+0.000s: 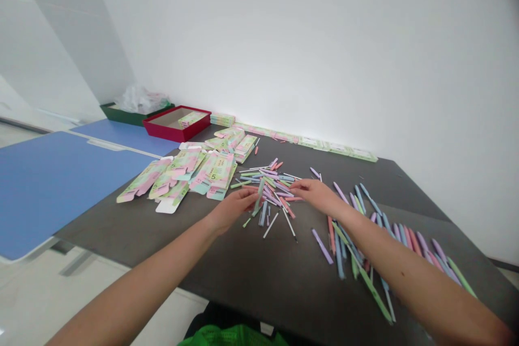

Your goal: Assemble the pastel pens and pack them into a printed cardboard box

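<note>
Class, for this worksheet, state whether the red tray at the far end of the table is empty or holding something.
Holding something: a pastel printed carton lies inside the red tray, resting on its pale base.

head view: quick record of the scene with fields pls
left hand: at the pile of pastel pens, nothing clearly held
right hand: at the pile's right side, nothing clearly held
surface: dark table
left of pile: printed flat cartons
rest: red tray, blue table

Pastel pink, lilac, blue and green pens (pixel 322 246) lie on the charcoal bench (pixel 251 275), with pink-and-green printed cartons (pixel 213 175) at ten o'clock beside a red tray (pixel 162 131).
</note>
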Demonstrator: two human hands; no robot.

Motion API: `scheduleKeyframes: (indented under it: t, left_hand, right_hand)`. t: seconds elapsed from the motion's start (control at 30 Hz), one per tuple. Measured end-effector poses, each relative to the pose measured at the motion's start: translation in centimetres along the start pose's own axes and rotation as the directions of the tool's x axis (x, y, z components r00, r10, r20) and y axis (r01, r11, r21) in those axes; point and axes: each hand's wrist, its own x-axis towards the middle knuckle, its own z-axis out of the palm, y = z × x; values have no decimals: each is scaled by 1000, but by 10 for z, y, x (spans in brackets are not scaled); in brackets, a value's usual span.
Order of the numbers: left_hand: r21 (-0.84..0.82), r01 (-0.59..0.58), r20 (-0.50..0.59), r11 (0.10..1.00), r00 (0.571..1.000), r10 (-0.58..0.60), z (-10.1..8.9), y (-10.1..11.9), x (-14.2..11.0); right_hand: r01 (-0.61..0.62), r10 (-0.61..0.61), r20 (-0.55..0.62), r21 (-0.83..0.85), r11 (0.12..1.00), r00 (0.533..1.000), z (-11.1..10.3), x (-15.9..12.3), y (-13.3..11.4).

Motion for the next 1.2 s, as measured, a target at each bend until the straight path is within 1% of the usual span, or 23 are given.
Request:
scheduleKeyframes:
  t: [0.03, 0.07, 0.1, 0.13, 0.2, 0.23, 0.27, 0.3, 0.33, 0.37, 0.4, 0.43, 0.47, 0.5, 0.53, 0.57, 0.63, 0.73, 0.83, 0.93, 1.03, 1.13, 1.2]
  left_hand:
    - [-189, 48, 33, 981, 999, -43, 9, 2, -6]
    - [-312, 85, 65, 946, 996, -68, 20, 3, -11]
    - [-390, 118, 95, 913, 992, -87, 31, 3, -16]
    - [-433, 147, 120, 889, 987, -105, 43, 3, -21]
    - [-462, 197, 168, 865, 977, -133, 65, 1, -30]
    - [-452, 214, 196, 866, 971, -137, 74, -2, -34]
    - [-420, 220, 223, 880, 966, -135, 80, -5, -37]
    - [-353, 206, 226, 913, 965, -131, 83, -8, -38]
    - [-251, 172, 202, 953, 972, -122, 82, -11, -38]
    - [-109, 123, 149, 986, 983, -106, 77, -14, -36]
    - [65, 73, 63, 995, 995, -77, 69, -17, -31]
    - [259, 41, -40, 965, 999, -32, 58, -18, -25]
    - [468, 43, -115, 882, 993, 13, 47, -20, -17]
    - [661, 85, -175, 746, 984, 43, 36, -20, -8]
    - [803, 124, -182, 582, 982, 42, 27, -21, 1]
    - [838, 140, -190, 528, 981, 40, 20, -21, 10]
    - [883, 155, -191, 444, 981, 36, 15, -20, 25]
    - [914, 158, -179, 375, 984, 23, 22, -20, 39]
    - [930, 171, -178, 325, 984, -10, 28, -21, 43]
    - [931, 199, -191, 307, 980, -56, 27, -22, 46]
    - [926, 210, -193, 313, 977, -86, 25, -23, 48]
    - [917, 201, -185, 345, 980, -79, 23, -19, 48]
    - [905, 171, -167, 389, 985, -45, 23, -9, 44]
  right_hand:
    - [6, -5, -12, 86, 996, 1000, 3, -12, -10]
    - [0, 16, -48, 319, 948, 999, 7, -25, -20]
    - [-12, 53, -67, 509, 861, 996, 14, -37, -29]
    - [-10, 67, -64, 641, 767, 996, 22, -48, -38]
    - [-40, 107, -29, 805, 592, 994, 40, -66, -51]
    - [-72, 155, -11, 850, 521, 988, 49, -74, -54]
    - [-102, 227, -8, 877, 469, 974, 56, -79, -54]
    - [-119, 300, -18, 894, 431, 954, 61, -84, -52]
    - [-116, 370, -49, 904, 411, 928, 64, -88, -48]
    - [-100, 431, -95, 908, 408, 898, 65, -90, -42]
    - [-73, 477, -150, 906, 417, 866, 64, -92, -36]
    - [-40, 513, -210, 901, 432, 832, 63, -93, -29]
    - [-8, 539, -265, 893, 450, 799, 61, -93, -23]
    - [17, 558, -308, 885, 465, 771, 59, -92, -19]
    - [37, 572, -341, 879, 476, 746, 58, -91, -16]
    - [52, 577, -362, 874, 482, 733, 59, -90, -15]
    - [64, 563, -368, 872, 486, 740, 62, -88, -17]
    - [52, 523, -345, 868, 494, 779, 70, -87, -23]
    - [36, 498, -335, 855, 517, 800, 74, -90, -23]
    - [27, 499, -330, 854, 520, 802, 73, -94, -17]
    - [17, 518, -332, 853, 521, 788, 69, -98, -13]
    - [14, 518, -339, 846, 533, 785, 65, -102, -14]
    - [27, 514, -334, 857, 514, 790, 64, -104, -16]
